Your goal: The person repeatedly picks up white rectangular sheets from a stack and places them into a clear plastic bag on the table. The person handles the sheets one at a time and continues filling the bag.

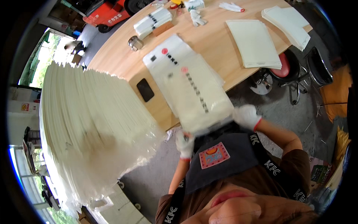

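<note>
A clear plastic bag [201, 97] with black and red print, apparently filled with cream sheets, lies at the table's near edge. Its near end reaches over toward my body. In a white knit glove, my left hand [184, 145] grips the near left corner, fingers closed. My right hand [247, 116], gloved too and somewhat blurred, pinches the near right corner. Beneath and beyond this bag are flat printed plastic bags [158, 53]. The contents at the bag's near end are hard to make out.
A tall stack of cream sheets [85, 108] in plastic rises at the left. On the wooden table [209, 41] are a black phone [145, 90], a metal cup [135, 43], a bundle of printed bags [153, 21], sheet piles [253, 44] and gloves [197, 18]. Stools [285, 67] stand right.
</note>
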`<state>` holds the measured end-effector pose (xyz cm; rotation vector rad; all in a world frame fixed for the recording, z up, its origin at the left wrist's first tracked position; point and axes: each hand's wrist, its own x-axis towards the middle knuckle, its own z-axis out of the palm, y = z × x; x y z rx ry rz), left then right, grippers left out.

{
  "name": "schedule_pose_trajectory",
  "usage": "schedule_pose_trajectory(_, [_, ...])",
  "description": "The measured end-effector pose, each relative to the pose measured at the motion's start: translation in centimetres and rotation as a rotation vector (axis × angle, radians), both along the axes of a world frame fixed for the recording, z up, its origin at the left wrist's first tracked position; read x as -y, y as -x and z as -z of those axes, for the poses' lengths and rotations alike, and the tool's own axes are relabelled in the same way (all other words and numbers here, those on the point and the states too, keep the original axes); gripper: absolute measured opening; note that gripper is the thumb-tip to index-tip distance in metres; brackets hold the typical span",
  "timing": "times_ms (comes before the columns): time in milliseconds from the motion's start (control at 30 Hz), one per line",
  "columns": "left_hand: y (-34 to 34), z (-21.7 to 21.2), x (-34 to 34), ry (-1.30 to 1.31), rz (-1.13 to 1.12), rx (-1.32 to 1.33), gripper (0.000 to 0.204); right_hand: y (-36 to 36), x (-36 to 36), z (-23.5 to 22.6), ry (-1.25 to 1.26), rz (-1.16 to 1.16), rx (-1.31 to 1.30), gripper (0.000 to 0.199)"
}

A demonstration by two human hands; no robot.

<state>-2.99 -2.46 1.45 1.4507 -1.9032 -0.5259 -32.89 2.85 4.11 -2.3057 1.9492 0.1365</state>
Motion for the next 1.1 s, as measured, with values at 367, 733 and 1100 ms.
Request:
schedule_pose_trajectory(367, [-5.0,10.8,1.1,-0.955,-0.181,-0.735,0.043,5.9,2.7,6.1,-0.192,0.490,0.683,0.040])
schedule_pose_trajectory(733, [2.3,-27.8,2.5,0.201,0.392,0.259,0.014,-5.9,9.5,0.1,-0.490,0.106,2.135,0.052])
schedule_pose_trajectory(1100, [-19.3,-47.5,1.0,0.815,-0.606,-0.127,0.041,-21.9,23.6,-35.7,-0.221,-0.617,1.706,0.042])
